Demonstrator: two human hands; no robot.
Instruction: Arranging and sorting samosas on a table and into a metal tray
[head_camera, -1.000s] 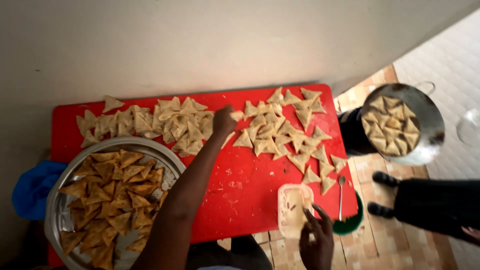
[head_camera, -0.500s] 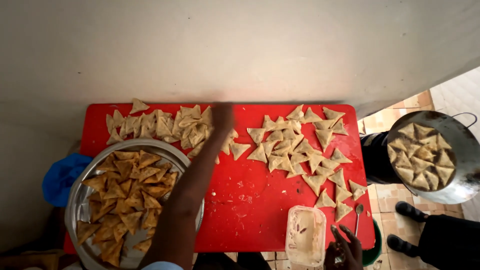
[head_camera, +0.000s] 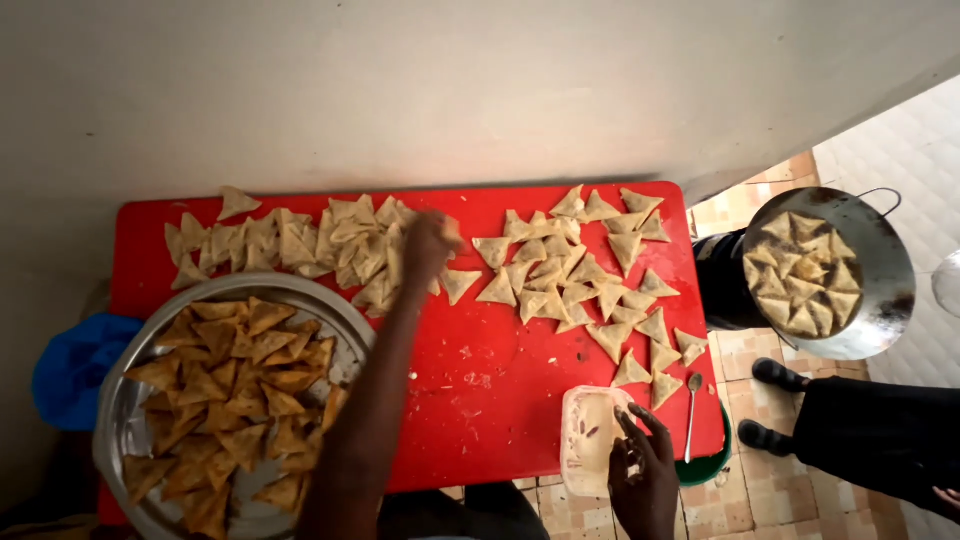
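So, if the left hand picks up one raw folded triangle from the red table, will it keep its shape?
Probably only with care. The raw triangles look pale, thin and soft, so one may sag or dent. The left hand could likely lift one easily; each looks small and light.
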